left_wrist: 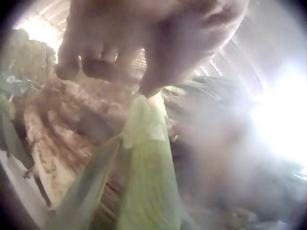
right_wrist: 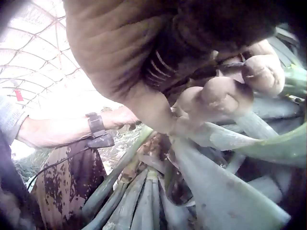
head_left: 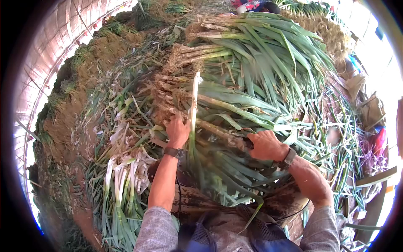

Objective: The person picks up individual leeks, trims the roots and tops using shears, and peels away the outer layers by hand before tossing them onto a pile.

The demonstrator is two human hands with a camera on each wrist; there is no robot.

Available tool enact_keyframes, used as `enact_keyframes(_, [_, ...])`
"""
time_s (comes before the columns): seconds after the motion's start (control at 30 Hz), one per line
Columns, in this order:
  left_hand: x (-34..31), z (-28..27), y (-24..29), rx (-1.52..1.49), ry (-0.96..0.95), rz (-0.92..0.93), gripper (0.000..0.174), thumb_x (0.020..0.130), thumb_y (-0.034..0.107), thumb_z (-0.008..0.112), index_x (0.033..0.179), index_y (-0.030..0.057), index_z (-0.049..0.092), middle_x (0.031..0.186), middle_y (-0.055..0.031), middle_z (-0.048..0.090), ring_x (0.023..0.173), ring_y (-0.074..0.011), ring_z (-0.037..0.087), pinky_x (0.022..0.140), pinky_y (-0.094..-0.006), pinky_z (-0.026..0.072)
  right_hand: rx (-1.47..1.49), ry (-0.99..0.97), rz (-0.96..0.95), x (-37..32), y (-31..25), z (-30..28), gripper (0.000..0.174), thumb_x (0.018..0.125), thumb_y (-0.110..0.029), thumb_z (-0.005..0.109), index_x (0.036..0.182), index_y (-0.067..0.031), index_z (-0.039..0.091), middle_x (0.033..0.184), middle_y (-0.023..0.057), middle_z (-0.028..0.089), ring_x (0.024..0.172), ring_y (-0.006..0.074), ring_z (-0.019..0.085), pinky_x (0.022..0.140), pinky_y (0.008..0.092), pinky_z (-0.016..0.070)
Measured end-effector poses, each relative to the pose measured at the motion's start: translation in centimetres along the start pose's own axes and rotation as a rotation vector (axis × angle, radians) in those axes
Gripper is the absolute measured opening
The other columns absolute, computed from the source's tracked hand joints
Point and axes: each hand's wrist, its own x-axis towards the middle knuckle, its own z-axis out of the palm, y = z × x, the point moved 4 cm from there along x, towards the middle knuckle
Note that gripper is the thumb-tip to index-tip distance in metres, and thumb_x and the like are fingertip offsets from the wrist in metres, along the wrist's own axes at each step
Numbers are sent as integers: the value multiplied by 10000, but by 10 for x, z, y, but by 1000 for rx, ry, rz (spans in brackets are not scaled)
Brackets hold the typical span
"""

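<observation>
A leek (head_left: pixel 194 94) with a clean white stem stands up beside the thumb of my left hand (head_left: pixel 178 131). In the left wrist view the left hand (left_wrist: pixel 144 48) has curled fingers, and its thumb meets the leek's pale green stem (left_wrist: pixel 148 163). My right hand (head_left: pixel 268 145), at the right end of a brown-skinned stem (head_left: pixel 216 129), grips green leaves. From the right wrist, the right hand (right_wrist: pixel 192 81) is seen pinching a leek leaf (right_wrist: pixel 225 187) between thumb and fingers. The palm side of the right hand lies in shadow.
A big heap of unpeeled leeks (head_left: pixel 268 54) with soil and roots lies ahead. White-stemmed leeks (head_left: pixel 124 176) lie at the left, near stripped skins (head_left: pixel 145 164). Loose leaves (head_left: pixel 336 138) litter the right side. A person (head_left: pixel 268 7) shows partly behind the heap.
</observation>
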Motion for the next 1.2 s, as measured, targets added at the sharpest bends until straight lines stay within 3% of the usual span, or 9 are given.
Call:
enact_keyframes(0.1, [-3,22,-6,-154,-278,-73,264,922,225,610,969,-34,625,901,-245,665,876,-452,618,733,-514,486,3,-10,16,1,-2,-5,313,779,-296,654,946,-31,656,845,218,672,837,399,652,749,504,490])
enact_keyframes(0.27, [-4,29,-8,-364,-132,28,262,904,253,630,994,11,677,832,-230,688,782,-403,669,681,-482,511,8,-24,16,3,-2,-6,317,798,-314,646,923,-23,659,802,218,669,791,415,649,726,516,492])
enact_keyframes(0.33, [-5,33,-6,-726,-614,-189,304,912,202,659,1140,1,664,870,-63,692,797,-177,642,670,-353,480,39,-113,63,6,1,-5,350,825,-346,635,937,-16,662,790,225,672,795,421,652,737,518,496])
enact_keyframes(0.37, [-8,34,0,-823,-592,-220,344,890,219,708,1159,9,659,908,-13,670,809,-97,602,682,-280,473,36,-107,63,5,1,-6,350,825,-346,635,937,-16,662,790,225,672,795,421,652,737,518,496])
enact_keyframes(0.5, [-14,36,24,-1279,-531,-228,302,884,222,708,1092,8,659,960,-45,687,833,-151,629,786,-296,499,151,65,50,1,2,-9,382,836,-377,627,970,-21,667,818,219,680,826,415,652,761,511,498])
enact_keyframes(0.7, [-16,30,47,-513,-450,48,381,852,316,676,1029,-21,663,958,-204,689,894,-321,656,785,-385,498,36,74,48,-5,23,1,352,814,-354,638,952,-32,667,801,213,673,811,423,641,752,508,489])
enact_keyframes(0.97, [-29,40,41,-502,-417,28,316,858,283,668,923,-23,629,871,-218,678,840,-371,663,760,-448,510,-5,108,65,-29,34,-1,300,819,-336,627,870,-42,664,709,226,647,718,434,631,686,515,480])
enact_keyframes(1.03, [-27,50,32,-817,-430,-80,206,876,191,671,924,-8,645,841,-96,687,732,-226,647,671,-365,511,-18,103,48,-28,29,-3,296,819,-334,628,862,-44,666,695,230,641,706,435,629,676,515,482])
enact_keyframes(1.2, [-9,24,28,-1590,-403,-470,120,901,100,624,1012,56,622,833,-61,640,698,-158,621,608,-288,527,38,2,37,-27,14,-10,323,836,-362,633,875,-42,655,744,228,654,742,426,639,705,513,490])
